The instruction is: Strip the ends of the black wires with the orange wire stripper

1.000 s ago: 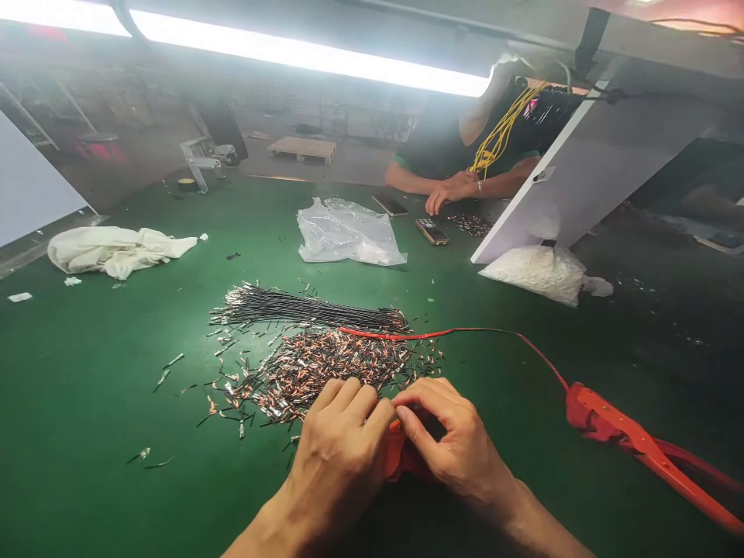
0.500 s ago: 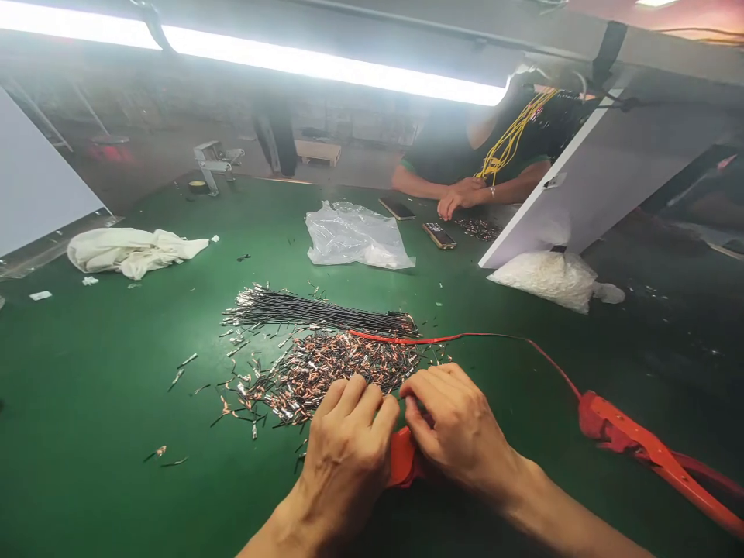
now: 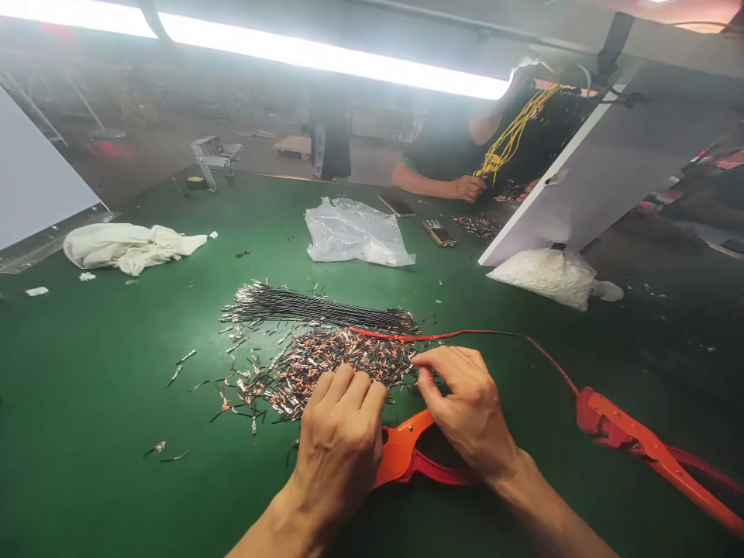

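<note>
My left hand (image 3: 340, 430) is closed, fingers curled under, at the near edge of a pile of short wire offcuts (image 3: 342, 360) with copper and silver ends. Beside it lies orange-handled pliers (image 3: 407, 443), their head hidden by that hand; whether it grips them or something small is hidden. My right hand (image 3: 468, 407) hovers over the pliers' handles, thumb and forefinger pinched at the pile's right edge. What is between those fingertips is too small to name. Behind the pile lies a bundle of black wires (image 3: 325, 304) with silver terminals at the left end.
A second orange-handled tool (image 3: 645, 442) lies at right, a thin red strip (image 3: 430, 336) running from it to the pile. Farther back are a plastic bag (image 3: 354, 232), white cloth (image 3: 131, 244), phone (image 3: 439, 232), filled bag (image 3: 546, 277) and upright panel (image 3: 558, 170). A co-worker (image 3: 442, 155) sits opposite.
My right hand has moved slightly up and right, away from my left, uncovering more of the orange-handled pliers. The co-worker's hands have moved apart.
</note>
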The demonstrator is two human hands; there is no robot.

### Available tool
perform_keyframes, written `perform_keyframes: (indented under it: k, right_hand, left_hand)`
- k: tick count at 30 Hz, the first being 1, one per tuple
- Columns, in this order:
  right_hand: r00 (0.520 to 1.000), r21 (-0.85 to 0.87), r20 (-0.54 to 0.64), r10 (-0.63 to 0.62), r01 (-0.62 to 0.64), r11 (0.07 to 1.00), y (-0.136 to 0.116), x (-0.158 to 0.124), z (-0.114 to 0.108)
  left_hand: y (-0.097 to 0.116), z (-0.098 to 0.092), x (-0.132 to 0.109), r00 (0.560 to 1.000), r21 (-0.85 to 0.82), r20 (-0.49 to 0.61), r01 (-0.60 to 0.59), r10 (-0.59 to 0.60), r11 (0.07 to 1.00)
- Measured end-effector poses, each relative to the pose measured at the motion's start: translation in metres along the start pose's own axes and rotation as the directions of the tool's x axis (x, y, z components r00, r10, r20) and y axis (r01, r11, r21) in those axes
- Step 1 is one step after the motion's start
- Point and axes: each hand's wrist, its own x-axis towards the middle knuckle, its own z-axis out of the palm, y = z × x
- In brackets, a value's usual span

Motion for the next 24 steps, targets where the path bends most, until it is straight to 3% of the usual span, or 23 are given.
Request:
perform_keyframes:
  k: [6,10,13,18,24]
  right_hand:
    - [0.998,0.117,0.062,-0.011,0.004,0.993,-0.002,-0.001,-0.002]
    - [0.983,0.258,0.135,-0.124,0.086,0.962,-0.008,-0.001,-0.004]
    - [0.980,0.251,0.122,-0.155,0.121,0.960,-0.009,-0.001,-0.005]
    - [0.997,0.183,0.021,-0.068,0.063,0.981,-0.006,-0.001,-0.005]
    - [1.000,0.152,0.012,-0.022,0.020,0.988,0.001,0.002,-0.008]
  left_hand:
    - [-0.004,0.002,0.000,1.000,-0.004,-0.031,-0.006,0.006,1.000]
    - [-0.004,0.002,-0.001,0.999,-0.004,-0.050,-0.021,0.021,1.000]
    - [-0.004,0.002,-0.001,0.998,-0.015,-0.041,-0.038,0.037,0.999]
    - [-0.002,-0.002,0.002,0.997,0.011,-0.065,-0.033,0.033,0.999]
    - [-0.006,-0.005,0.007,0.993,0.032,-0.117,-0.015,0.018,0.999]
